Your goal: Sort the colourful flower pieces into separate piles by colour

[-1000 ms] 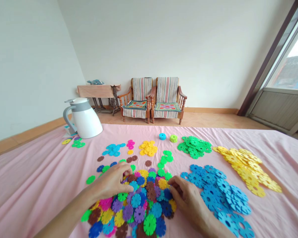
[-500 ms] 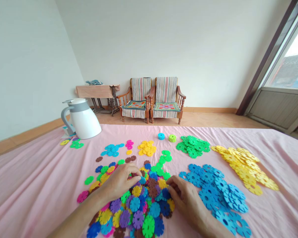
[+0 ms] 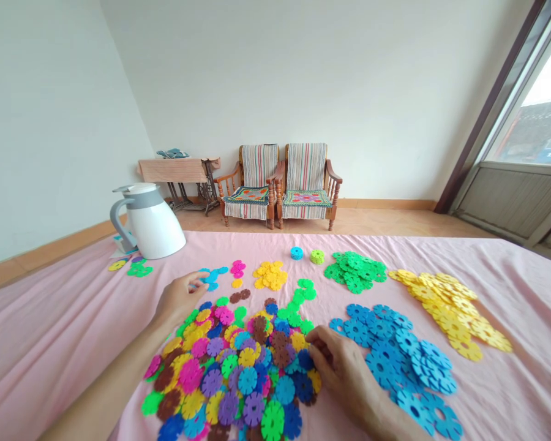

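My left hand [image 3: 181, 297] reaches to the small light-blue pile [image 3: 213, 275] at the back left. Its thumb and index finger are closed in a pinch around a light-blue notched plastic disc, mostly hidden by the fingers. My right hand [image 3: 344, 370] rests on the cloth at the right edge of the big mixed heap [image 3: 229, 367] of notched discs. Its fingers are curled in near a dark-blue disc [image 3: 306, 359]; whatever lies inside them is hidden. The heap mixes purple, pink, yellow, brown, green and blue pieces.
On the pink cloth [image 3: 500, 288] lie sorted piles: large blue discs [image 3: 386, 349], yellow discs [image 3: 450, 306], green discs [image 3: 356, 269] and small yellow discs [image 3: 270, 275]. Two short stacks, blue [image 3: 296, 253] and lime [image 3: 317, 256], stand behind. A white jug [image 3: 158, 226] is at the left.
My left hand has moved from the middle of the mixed heap leftward and away from me to the small light-blue pile, uncovering the heap's left side. My right hand has stayed in place.
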A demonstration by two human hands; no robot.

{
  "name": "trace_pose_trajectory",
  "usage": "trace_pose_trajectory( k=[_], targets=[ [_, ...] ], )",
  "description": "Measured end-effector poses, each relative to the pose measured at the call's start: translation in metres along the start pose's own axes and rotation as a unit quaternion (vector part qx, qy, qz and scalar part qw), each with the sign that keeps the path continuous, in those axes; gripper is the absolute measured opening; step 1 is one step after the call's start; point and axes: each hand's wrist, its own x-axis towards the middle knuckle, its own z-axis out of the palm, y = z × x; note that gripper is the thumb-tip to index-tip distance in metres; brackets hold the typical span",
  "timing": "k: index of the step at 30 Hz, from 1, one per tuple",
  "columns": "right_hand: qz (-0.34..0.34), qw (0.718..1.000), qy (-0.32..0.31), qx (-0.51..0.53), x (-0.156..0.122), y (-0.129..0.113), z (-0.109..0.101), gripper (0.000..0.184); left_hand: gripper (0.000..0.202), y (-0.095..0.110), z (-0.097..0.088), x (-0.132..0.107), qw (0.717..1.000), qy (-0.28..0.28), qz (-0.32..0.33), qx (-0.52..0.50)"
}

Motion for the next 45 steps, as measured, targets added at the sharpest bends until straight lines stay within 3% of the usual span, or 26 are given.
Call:
trace_pose_trajectory(
  k=[2,5,9,14,21,24,29,32,34,38,41,45],
  targets=[
    [0.000,1.000,0.001,0.000,0.000,0.000,0.000,0.015,0.025,0.011,0.000,-0.014,0.998,-0.053,0.039,-0.001],
    [0.000,1.000,0.001,0.001,0.001,-0.001,-0.001,0.015,0.020,0.036,0.002,-0.042,0.965,-0.213,0.153,0.021],
    [0.001,1.000,-0.002,0.000,0.002,-0.001,0.000,0.014,0.029,0.060,0.004,-0.065,0.929,-0.278,0.230,0.085],
    [-0.002,1.000,-0.005,-0.004,0.001,0.002,0.001,0.013,0.030,0.063,0.012,-0.067,0.922,-0.270,0.252,0.119],
    [-0.004,1.000,-0.004,-0.002,0.001,0.003,0.001,0.014,0.025,0.054,0.019,-0.061,0.931,-0.229,0.269,0.089],
    [-0.001,1.000,-0.002,0.003,0.002,0.001,0.001,0.014,0.025,0.040,0.015,-0.047,0.953,-0.160,0.236,0.099],
    [0.001,1.000,-0.007,0.003,0.001,0.001,0.001,0.014,0.029,0.010,0.002,-0.013,0.979,0.004,0.090,0.181],
    [0.003,1.000,-0.010,0.002,0.001,0.002,0.001,0.013,0.038,0.009,0.000,-0.010,0.976,0.066,0.106,0.177],
    [0.005,1.000,-0.010,0.002,0.002,0.002,0.001,0.013,0.036,0.020,0.005,-0.018,0.980,0.028,0.140,0.138],
    [0.002,1.000,-0.009,0.004,0.002,0.003,0.002,0.013,0.027,0.053,0.026,-0.041,0.960,-0.144,0.230,0.065],
    [0.001,1.000,-0.014,0.005,0.001,0.005,0.003,0.014,0.026,0.070,0.045,-0.048,0.943,-0.162,0.284,0.060],
    [0.001,1.000,-0.011,0.007,0.001,0.005,0.003,0.013,0.033,0.074,0.064,-0.043,0.935,-0.153,0.314,0.067]
  ],
)
